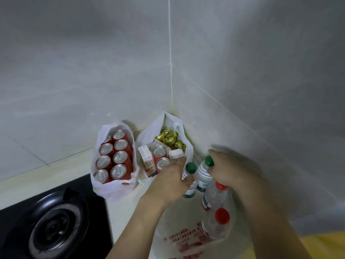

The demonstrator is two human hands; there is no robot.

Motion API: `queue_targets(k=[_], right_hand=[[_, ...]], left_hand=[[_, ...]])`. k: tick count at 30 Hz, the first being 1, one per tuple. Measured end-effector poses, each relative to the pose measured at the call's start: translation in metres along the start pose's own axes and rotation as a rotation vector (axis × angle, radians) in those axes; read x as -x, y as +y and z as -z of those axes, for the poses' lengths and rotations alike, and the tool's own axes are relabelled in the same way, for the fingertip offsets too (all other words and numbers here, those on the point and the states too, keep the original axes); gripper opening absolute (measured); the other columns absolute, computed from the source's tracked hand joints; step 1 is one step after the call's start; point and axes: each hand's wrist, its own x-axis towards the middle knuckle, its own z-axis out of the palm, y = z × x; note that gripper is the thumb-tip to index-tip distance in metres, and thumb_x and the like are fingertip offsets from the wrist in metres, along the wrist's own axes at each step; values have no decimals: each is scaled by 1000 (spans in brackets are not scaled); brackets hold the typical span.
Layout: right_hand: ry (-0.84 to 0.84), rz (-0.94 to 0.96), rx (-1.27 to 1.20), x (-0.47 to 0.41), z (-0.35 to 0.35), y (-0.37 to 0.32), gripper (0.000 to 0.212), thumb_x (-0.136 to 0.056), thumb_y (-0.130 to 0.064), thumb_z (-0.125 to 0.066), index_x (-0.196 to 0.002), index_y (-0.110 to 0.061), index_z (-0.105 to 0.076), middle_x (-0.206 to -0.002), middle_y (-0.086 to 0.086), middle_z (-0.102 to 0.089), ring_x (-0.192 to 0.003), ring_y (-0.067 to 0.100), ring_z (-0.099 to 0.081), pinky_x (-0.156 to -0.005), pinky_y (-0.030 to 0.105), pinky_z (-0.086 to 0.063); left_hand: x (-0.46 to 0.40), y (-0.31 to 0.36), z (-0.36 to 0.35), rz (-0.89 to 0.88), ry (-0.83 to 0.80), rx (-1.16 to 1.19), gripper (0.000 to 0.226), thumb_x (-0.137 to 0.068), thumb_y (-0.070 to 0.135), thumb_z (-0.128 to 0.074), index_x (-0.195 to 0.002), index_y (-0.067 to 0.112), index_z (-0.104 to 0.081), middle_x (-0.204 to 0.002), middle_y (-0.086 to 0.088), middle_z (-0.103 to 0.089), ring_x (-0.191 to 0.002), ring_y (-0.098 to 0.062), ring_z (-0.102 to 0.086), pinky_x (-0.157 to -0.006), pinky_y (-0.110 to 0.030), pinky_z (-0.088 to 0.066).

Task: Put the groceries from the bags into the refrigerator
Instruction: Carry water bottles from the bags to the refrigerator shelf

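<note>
Cans (112, 159), far left of the hands: red bodies, silver tops.
Bag (112, 191) around them: translucent white.
Sweets (168, 137), beyond the left hand (171, 182): gold wrappers, dark marks.
Bottles at the hands: clear, green caps (190, 168).
Bottles below the right hand (231, 171): clear, red caps (222, 216).
Nearest bag (184, 238): white, red print.
Stove (56, 221): black.
Walls (93, 62): pale grey tile.

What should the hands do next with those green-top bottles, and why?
Probably lift them straight up. The left hand grips one green-top bottle and the right hand another, both still down in the bag with red-top bottles.
</note>
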Motion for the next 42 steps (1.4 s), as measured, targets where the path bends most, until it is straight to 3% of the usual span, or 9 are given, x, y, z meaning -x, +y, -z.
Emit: queue_targets(k=[5, 7, 10, 17, 21, 29, 33, 40, 42], right_hand=[[-52, -29, 43, -30, -15, 10, 59, -93, -23, -51, -149, -27, -32, -159, -5, -23, -139, 24, -34, -110, 43, -36], [-62, -58, 6, -39, -22, 15, 52, -90, -20, -54, -140, -27, -42, -145, -1, -42, -127, 24, -47, -103, 43, -43], [-5, -66, -18, -50, -30, 20, 17, -84, -17, -59, -95, -26, -51, -93, -3, -55, -86, 20, -59, -79, 40, -53], [56, 73, -118, -56, -35, 25, 26, -82, -30, -68, -76, -26, -43, -83, -4, -47, -77, 18, -53, -75, 38, -49], [70, 136, -100, -51, -31, 25, 21, -83, -29, -68, -80, -23, -48, -84, -4, -49, -78, 18, -54, -78, 40, -51], [229, 306, -201, -11, 32, -2, 18, -85, -36, -70, -86, -31, -53, -79, -11, -53, -73, 5, -52, -64, 27, -41], [292, 419, -521, 11, 64, -31, 17, -85, -33, -70, -93, -25, -58, -86, -7, -62, -83, 15, -59, -76, 35, -48], [523, 664, -1060, 45, 90, -104, 11, -92, -38, -64, -100, -33, -57, -101, -11, -67, -101, 6, -62, -90, 30, -49], [596, 697, -1158, 54, 91, -125, 9, -92, -43, -61, -100, -41, -55, -103, -7, -67, -104, 12, -63, -95, 38, -50]], left_hand=[[-20, -11, -16, -15, 20, 20, 59, -93, 36, -62, -147, 19, -43, -148, 0, -49, -135, -17, -45, -106, -27, -40], [-25, -14, -22, 4, 27, 32, 52, -93, 35, -63, -141, 20, -50, -139, 0, -56, -127, -18, -52, -99, -28, -44], [-28, -16, -30, 11, 45, 89, 27, -90, 32, -66, -115, 24, -60, -109, 2, -63, -101, -18, -61, -77, -24, -45], [-28, -18, -37, 29, 91, 130, 25, -91, 40, -67, -110, 28, -56, -102, 10, -61, -89, -11, -58, -71, -23, -43], [-20, -19, -26, 65, 103, 58, 37, -91, 43, -66, -123, 28, -54, -108, 5, -65, -97, -19, -62, -81, -33, -52], [19, 1, 41, 28, 309, 299, 20, -90, 43, -69, -104, 32, -59, -93, 13, -67, -85, -9, -62, -75, -30, -48], [51, 31, 79, -11, 522, 461, 15, -92, 41, -66, -103, 35, -58, -92, 11, -66, -81, -15, -64, -65, -36, -52], [107, 63, 144, -109, 889, 427, 21, -99, 42, -52, -105, 22, -50, -87, 11, -59, -78, 3, -55, -66, -12, -39], [124, 66, 157, -117, 971, 396, 26, -99, 43, -49, -107, 18, -50, -87, 9, -60, -77, 3, -55, -65, -10, -40]])
